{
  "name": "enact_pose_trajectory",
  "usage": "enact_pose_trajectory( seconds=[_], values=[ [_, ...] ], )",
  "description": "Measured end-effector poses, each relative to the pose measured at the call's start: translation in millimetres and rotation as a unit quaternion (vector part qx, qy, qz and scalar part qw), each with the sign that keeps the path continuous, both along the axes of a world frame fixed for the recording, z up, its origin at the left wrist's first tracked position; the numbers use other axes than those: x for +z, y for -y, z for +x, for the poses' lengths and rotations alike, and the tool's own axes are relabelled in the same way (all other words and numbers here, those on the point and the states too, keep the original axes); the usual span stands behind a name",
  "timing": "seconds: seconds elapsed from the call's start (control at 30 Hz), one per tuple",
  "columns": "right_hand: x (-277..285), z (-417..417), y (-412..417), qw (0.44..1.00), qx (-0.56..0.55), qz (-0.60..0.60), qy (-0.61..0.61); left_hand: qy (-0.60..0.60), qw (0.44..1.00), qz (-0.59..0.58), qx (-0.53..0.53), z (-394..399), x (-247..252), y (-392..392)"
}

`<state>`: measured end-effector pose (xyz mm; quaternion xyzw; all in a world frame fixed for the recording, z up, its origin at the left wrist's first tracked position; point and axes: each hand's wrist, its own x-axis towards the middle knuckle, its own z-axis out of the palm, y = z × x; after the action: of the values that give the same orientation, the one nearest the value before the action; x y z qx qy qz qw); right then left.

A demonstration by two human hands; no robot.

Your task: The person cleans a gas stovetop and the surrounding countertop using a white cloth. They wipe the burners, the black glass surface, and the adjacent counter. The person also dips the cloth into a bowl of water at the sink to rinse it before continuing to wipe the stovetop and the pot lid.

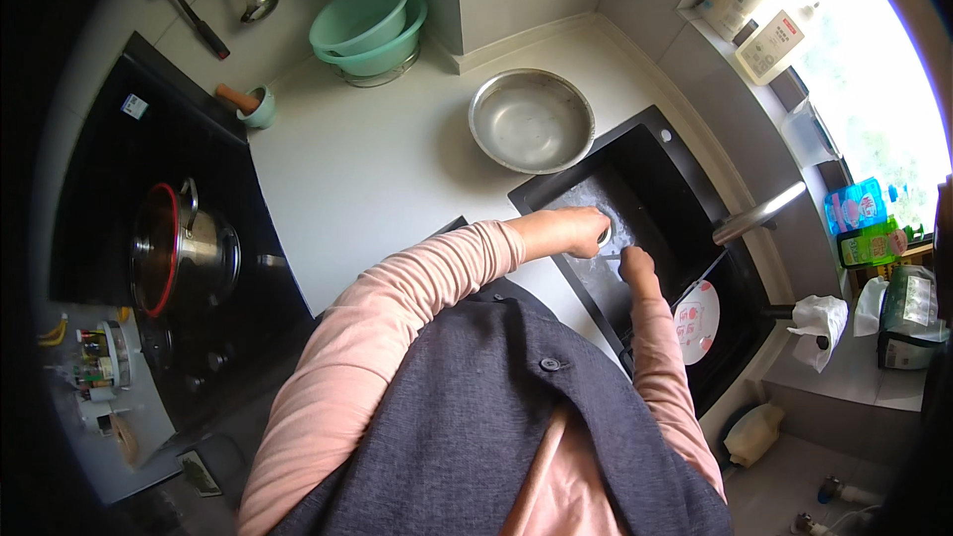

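Observation:
Both of my hands are over the black sink (646, 164). My left hand (588, 231) is closed around the sink's silvery round drain part or a small metal item; the fingers hide most of it. Close by on the right, my right hand (638, 268) is closed on a thin grey tool (610, 257), whose kind I cannot tell. Wet streaks show on the sink floor around them. A white plate with red prints (698, 324) stands tilted in the sink's right part, beside my right forearm. The metal faucet (759, 214) reaches in from the window side.
A steel basin (531, 121) sits on the counter (350, 186) at the sink's far left corner. Green plastic basins (368, 26) and a mortar (257, 108) stand farther back. A steel pot (182, 249) is on the black cooktop at left. Detergent bottles (855, 206) line the windowsill.

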<state>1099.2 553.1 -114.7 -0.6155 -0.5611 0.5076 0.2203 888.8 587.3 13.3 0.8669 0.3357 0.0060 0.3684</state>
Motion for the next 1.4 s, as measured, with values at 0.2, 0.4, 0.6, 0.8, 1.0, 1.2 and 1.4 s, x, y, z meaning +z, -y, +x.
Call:
enact_pose_trajectory(
  seconds=[0.2, 0.4, 0.6, 0.8, 1.0, 1.2, 1.4],
  values=[
    [21, -47, -6, 0.974, -0.123, 0.158, -0.107, 0.090, 0.967, -0.181, 0.153, 3, -30, 1],
    [82, -107, 11, 0.967, -0.080, 0.233, -0.067, 0.249, 0.778, -0.528, 0.230, -9, -14, 3],
    [119, -91, 16, 0.991, 0.023, 0.069, -0.117, 0.255, 0.837, -0.416, 0.248, -61, 1, -6],
    [75, -30, -10, 0.827, -0.176, -0.157, -0.510, 0.343, 0.832, -0.283, 0.332, -119, 2, -67],
    [68, -42, -30, 0.983, -0.140, 0.050, 0.108, 0.443, 0.779, -0.190, 0.400, -152, -27, -115],
    [151, -121, -98, 0.984, -0.068, 0.159, 0.047, 0.452, 0.762, -0.231, 0.402, -165, -53, -136],
    [146, -183, -156, 0.935, 0.101, 0.214, 0.263, 0.485, 0.731, -0.274, 0.395, -172, -54, -137]
  ],
)
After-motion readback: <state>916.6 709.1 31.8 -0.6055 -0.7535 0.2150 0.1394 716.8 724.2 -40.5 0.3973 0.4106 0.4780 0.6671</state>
